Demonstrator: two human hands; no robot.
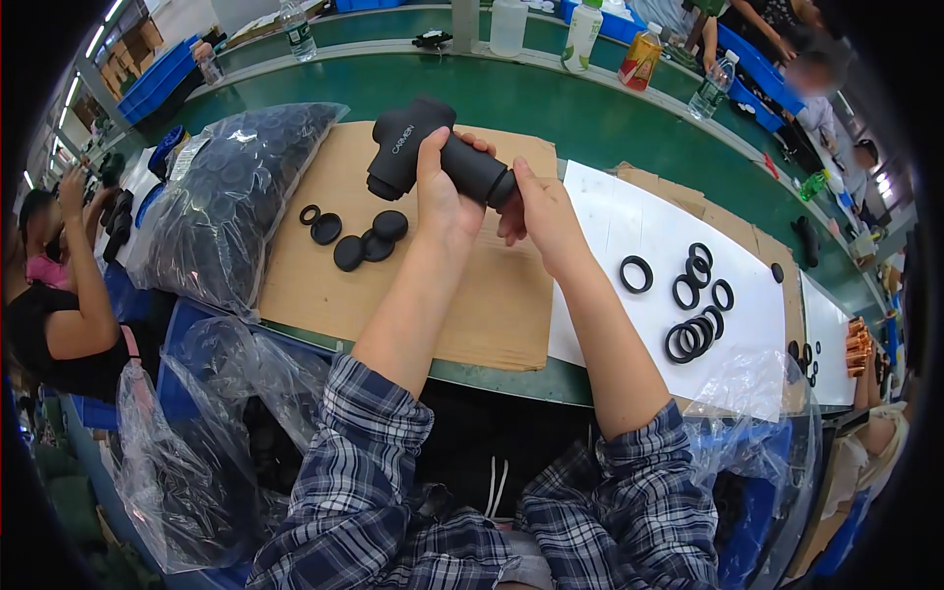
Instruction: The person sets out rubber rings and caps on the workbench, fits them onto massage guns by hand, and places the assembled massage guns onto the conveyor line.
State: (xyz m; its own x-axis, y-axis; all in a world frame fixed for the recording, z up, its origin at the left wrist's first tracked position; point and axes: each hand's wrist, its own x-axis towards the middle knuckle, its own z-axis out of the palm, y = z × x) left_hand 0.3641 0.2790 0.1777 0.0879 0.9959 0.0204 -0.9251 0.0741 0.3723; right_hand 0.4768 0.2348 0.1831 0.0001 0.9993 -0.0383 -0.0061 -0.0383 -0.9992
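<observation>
Black binoculars (411, 136) with pale lettering are held above a cardboard sheet (472, 305). My left hand (447, 205) is wrapped around the near barrel, its thumb along the top side. At that barrel's right end, my right hand (547, 218) grips the rim between thumb and fingers; whether a separate ring is there, I cannot tell. Left of my left forearm lie several round black caps (349, 252) and a small black ring (310, 214). On the white sheet (600, 315) to the right lie several black rings (636, 274), some overlapping.
A plastic bag of black round parts (231, 197) bulges at the left. Bottles (639, 57) stand along the back ledge. Blue bins (187, 379) with clear plastic are beside my lap. Other people (74, 315) work at both sides and across the bench.
</observation>
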